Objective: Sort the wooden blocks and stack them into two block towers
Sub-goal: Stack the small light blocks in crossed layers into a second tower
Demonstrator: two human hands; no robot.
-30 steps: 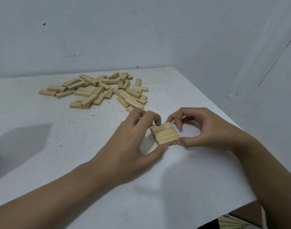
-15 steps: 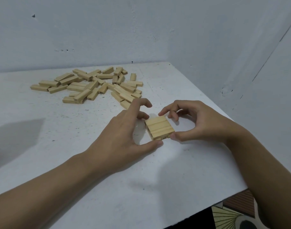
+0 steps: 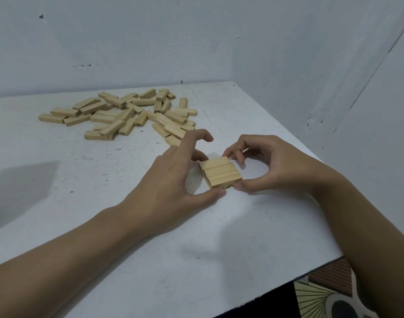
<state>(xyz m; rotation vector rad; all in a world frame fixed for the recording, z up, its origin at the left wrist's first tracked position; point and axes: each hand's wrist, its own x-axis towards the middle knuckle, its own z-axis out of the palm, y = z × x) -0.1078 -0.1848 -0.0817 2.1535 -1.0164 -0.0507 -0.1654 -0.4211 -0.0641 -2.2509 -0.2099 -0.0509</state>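
Observation:
Three wooden blocks lie side by side as a flat square layer [image 3: 220,172] on the white table [image 3: 104,203]. My left hand [image 3: 173,180] frames its left side, with the thumb at the near corner, a finger against the far left corner and the index finger lifted. From the right, my right hand [image 3: 272,166] pinches the layer between the thumb at the near right corner and curled fingers at the far corner. A loose pile of several blocks [image 3: 127,115] lies scattered behind my left hand.
The table stands in a corner, with walls close behind and to the right. Its right edge runs diagonally past my right wrist, and its near edge [image 3: 288,278] drops to a patterned floor. A dark shadow lies on the table's left side.
My left index finger has lifted off the layer and now points away from it. Both thumbs stay at the near corners. The camera view has shifted slightly.

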